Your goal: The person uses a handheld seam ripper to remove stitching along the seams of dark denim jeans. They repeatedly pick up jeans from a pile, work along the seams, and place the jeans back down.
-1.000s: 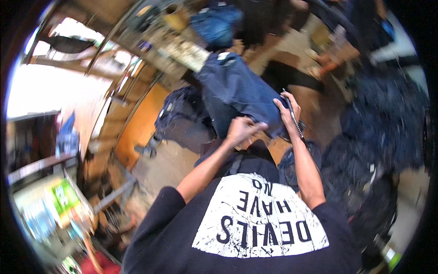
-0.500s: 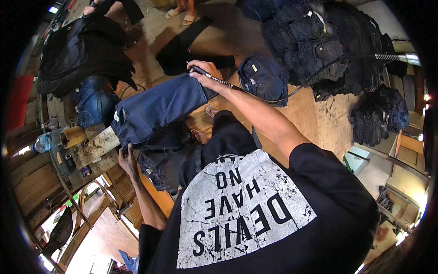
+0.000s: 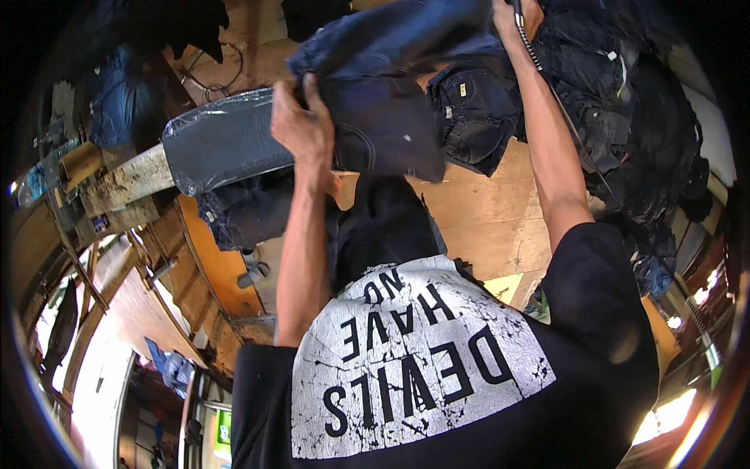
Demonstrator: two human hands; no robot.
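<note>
A pair of dark blue jeans stretches between my two hands at the top of the view, one dark leg hanging blurred below. My left hand is closed on the jeans' edge, beside the end of a padded board wrapped in clear plastic. Far up at the right, my right hand grips a slim black pen-like handpiece with a ribbed sleeve and a cable running down along my forearm. That hand is also against the far end of the jeans; its fingertips are partly hidden.
Folded dark jeans lie on the wooden floor right of centre. A big heap of black trousers fills the right side. Blue jeans hang at the left, near a worn wooden beam that carries the padded board.
The jeans have come off the padded board, up and to the right, baring it. My left hand has moved up and right; my right hand has moved far right with the handpiece.
</note>
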